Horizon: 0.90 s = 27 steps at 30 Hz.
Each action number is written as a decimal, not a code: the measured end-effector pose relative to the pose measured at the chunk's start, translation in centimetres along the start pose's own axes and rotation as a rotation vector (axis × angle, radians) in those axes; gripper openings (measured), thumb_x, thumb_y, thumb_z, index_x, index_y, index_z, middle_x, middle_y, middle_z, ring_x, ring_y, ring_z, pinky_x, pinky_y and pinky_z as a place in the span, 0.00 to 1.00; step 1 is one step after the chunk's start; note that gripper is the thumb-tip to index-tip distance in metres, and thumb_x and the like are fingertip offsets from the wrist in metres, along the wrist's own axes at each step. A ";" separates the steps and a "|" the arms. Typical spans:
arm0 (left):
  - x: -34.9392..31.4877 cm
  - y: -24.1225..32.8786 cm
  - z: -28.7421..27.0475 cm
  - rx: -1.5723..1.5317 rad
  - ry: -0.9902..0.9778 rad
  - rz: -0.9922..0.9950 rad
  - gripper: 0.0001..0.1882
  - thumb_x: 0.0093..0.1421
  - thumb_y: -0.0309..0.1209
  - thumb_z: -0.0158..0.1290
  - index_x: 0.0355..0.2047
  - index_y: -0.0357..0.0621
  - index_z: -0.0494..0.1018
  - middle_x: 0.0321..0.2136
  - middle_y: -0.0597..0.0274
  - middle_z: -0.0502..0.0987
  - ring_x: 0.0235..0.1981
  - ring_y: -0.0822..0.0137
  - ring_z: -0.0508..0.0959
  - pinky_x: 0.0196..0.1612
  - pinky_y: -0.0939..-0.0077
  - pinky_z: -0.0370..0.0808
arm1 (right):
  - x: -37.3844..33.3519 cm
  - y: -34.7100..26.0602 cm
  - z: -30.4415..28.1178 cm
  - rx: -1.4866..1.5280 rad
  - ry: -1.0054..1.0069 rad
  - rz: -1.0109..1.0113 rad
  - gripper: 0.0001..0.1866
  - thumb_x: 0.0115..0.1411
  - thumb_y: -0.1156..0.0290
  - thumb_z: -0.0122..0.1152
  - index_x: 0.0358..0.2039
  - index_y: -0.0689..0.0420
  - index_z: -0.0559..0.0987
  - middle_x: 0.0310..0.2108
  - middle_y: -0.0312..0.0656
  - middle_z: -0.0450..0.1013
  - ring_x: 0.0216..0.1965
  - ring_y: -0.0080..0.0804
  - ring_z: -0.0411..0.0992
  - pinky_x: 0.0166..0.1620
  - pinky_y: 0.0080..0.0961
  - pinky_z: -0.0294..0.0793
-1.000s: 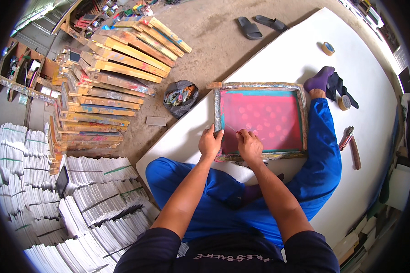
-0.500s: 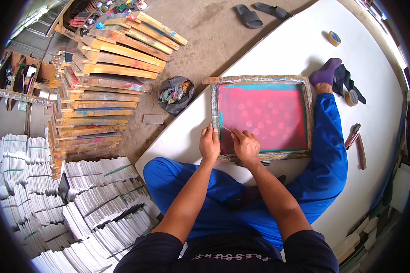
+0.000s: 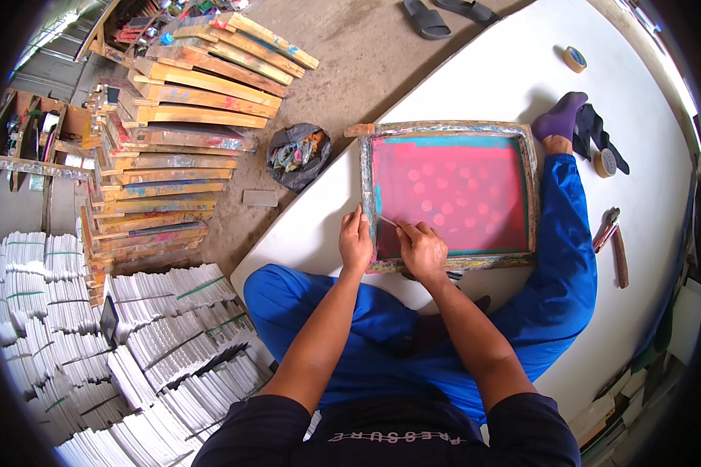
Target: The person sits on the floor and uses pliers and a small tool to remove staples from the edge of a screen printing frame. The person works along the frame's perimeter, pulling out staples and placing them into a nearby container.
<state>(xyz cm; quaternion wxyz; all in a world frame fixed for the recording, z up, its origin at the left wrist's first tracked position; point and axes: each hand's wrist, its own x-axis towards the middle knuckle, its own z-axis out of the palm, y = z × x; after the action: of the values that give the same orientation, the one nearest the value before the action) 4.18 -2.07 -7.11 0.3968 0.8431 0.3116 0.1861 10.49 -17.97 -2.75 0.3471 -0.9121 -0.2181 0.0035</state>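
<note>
A wooden screen-printing frame [image 3: 529, 204], crusted with old ink, lies across my lap area on the white surface. Its mesh [image 3: 444, 187] is pink with pale round spots and turquoise borders. My left hand [image 3: 356, 241] grips the frame's left side bar near its lower corner. In my right hand [image 3: 424, 247], resting over the lower left of the mesh, a thin light-coloured stick-like tool [image 3: 386, 220] is pinched. Its tip points left, close to the inner edge of that bar; whether it touches is too small to tell.
A purple-socked foot [image 3: 559, 117] stands beside the frame's far right corner. Tape rolls [image 3: 575, 59], black cloth [image 3: 600, 136] and a hammer-like tool [image 3: 620, 257] lie to the right. Stacked wooden frames [image 3: 202, 97], a rag-filled bag [image 3: 298, 158] and paper bundles [image 3: 187, 327] are at left.
The view has shifted slightly. My left hand keeps its grip on the frame, and my right hand with the thin tool has barely moved along the same edge.
</note>
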 end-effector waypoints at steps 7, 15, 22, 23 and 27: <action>0.0 -0.1 0.0 -0.009 0.010 0.003 0.20 0.71 0.36 0.47 0.56 0.38 0.75 0.42 0.53 0.77 0.44 0.54 0.78 0.49 0.63 0.75 | -0.3 0.1 -0.1 -0.008 -0.017 -0.001 0.10 0.62 0.60 0.63 0.41 0.45 0.86 0.26 0.41 0.77 0.29 0.45 0.78 0.33 0.42 0.77; 0.0 0.0 0.0 -0.011 0.011 -0.003 0.20 0.72 0.37 0.47 0.56 0.38 0.75 0.42 0.53 0.77 0.45 0.54 0.78 0.49 0.63 0.75 | -0.3 0.3 0.0 0.012 -0.008 -0.032 0.09 0.61 0.61 0.63 0.40 0.46 0.86 0.26 0.41 0.77 0.28 0.46 0.78 0.32 0.42 0.77; 0.0 0.1 0.0 -0.022 0.023 0.000 0.20 0.72 0.37 0.46 0.56 0.38 0.75 0.43 0.53 0.77 0.45 0.54 0.78 0.50 0.64 0.75 | -0.5 0.4 0.1 -0.008 -0.010 -0.043 0.09 0.61 0.61 0.63 0.39 0.46 0.86 0.26 0.41 0.77 0.27 0.46 0.78 0.32 0.42 0.78; 0.0 0.1 0.0 -0.025 0.020 -0.004 0.20 0.72 0.37 0.46 0.56 0.38 0.75 0.43 0.53 0.77 0.45 0.55 0.78 0.50 0.64 0.74 | -0.5 0.4 0.1 -0.010 -0.010 -0.045 0.09 0.61 0.61 0.63 0.39 0.46 0.86 0.26 0.41 0.77 0.27 0.46 0.78 0.32 0.42 0.78; -0.1 0.1 0.1 -0.031 0.017 -0.008 0.19 0.72 0.36 0.47 0.56 0.38 0.75 0.44 0.54 0.77 0.46 0.55 0.78 0.50 0.65 0.74 | -0.4 0.3 -0.2 -0.024 -0.030 -0.049 0.09 0.61 0.61 0.62 0.40 0.46 0.86 0.27 0.42 0.77 0.28 0.47 0.78 0.33 0.42 0.78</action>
<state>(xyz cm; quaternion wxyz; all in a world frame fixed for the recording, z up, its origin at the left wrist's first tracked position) 4.22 -2.20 -7.05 0.4080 0.8338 0.3155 0.1967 10.30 -18.44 -2.90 0.3330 -0.9104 -0.2453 0.0061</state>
